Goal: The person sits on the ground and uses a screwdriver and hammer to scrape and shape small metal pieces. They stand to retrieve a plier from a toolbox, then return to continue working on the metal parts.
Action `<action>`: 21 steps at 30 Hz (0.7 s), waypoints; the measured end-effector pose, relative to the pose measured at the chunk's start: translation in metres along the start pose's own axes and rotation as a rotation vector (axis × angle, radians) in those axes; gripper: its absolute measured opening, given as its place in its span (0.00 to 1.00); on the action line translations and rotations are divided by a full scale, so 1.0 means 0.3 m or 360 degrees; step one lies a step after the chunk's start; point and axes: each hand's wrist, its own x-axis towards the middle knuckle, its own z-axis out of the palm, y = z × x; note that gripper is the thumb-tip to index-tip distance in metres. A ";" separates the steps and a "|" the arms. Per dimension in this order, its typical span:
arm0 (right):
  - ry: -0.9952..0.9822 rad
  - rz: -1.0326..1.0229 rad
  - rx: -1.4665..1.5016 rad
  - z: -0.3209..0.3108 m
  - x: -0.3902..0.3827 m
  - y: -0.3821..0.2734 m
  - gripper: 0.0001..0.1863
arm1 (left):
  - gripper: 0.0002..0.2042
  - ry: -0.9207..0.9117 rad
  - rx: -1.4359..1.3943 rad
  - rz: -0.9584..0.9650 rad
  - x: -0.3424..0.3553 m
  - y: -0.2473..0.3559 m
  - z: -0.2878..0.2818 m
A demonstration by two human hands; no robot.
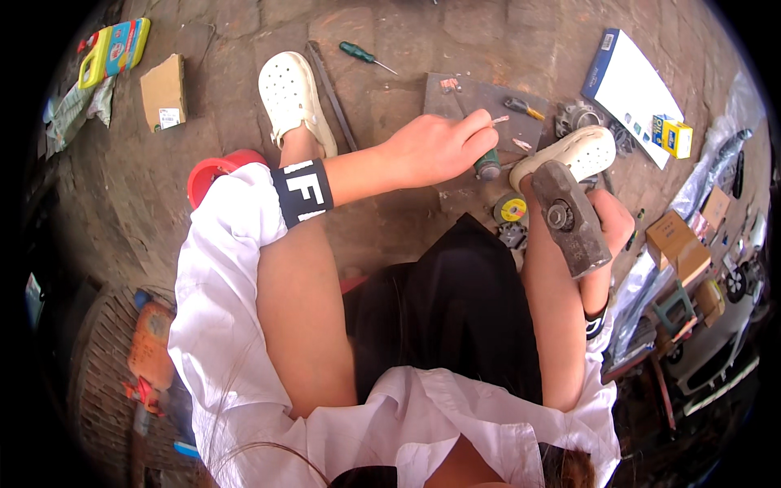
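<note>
My left hand (455, 148) is closed around a screwdriver with a green handle (488, 166), the butt of which sticks out below my fist. Its thin shaft points away over a dark metal plate (480, 88) on the ground. Small pinkish scraps (521, 145) lie on that plate, one close to my left fingertips. My right hand (612, 218) grips a hammer, raised above my right shin. The heavy, worn hammer head (571, 220) hides most of the handle and part of my fingers. A stubby yellow-and-black screwdriver (523, 107) rests on the plate.
Around my feet are another green screwdriver (356, 52), a flat metal bar (332, 96), a red bowl (220, 172), a yellow-labelled roll (511, 210) and metal castings (579, 117). Further right stand a white box (630, 89), a small yellow box (672, 137) and a cardboard carton (678, 246).
</note>
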 end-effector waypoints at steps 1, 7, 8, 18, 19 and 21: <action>-0.0015 0.0032 0.0000 -0.004 -0.004 0.007 0.12 | 0.08 0.0004 -0.0011 0.0008 0.003 -0.004 0.006; -0.0048 0.0139 0.0115 -0.005 0.009 -0.024 0.11 | 0.08 0.0045 -0.0018 0.0053 -0.006 -0.011 0.016; -0.0028 0.0122 0.0114 0.005 0.004 -0.018 0.11 | 0.08 0.0051 -0.0004 0.0053 -0.008 -0.011 0.013; 0.0004 0.0095 0.0033 0.015 -0.013 0.007 0.14 | 0.07 0.0077 0.0007 0.0044 0.007 -0.018 0.009; -0.0004 0.0074 0.0026 0.021 -0.013 0.008 0.14 | 0.07 0.0082 0.0010 0.0036 0.000 -0.020 0.007; -0.0032 0.0047 -0.0030 0.021 -0.008 0.002 0.15 | 0.07 0.0077 0.0010 0.0012 -0.006 -0.019 0.008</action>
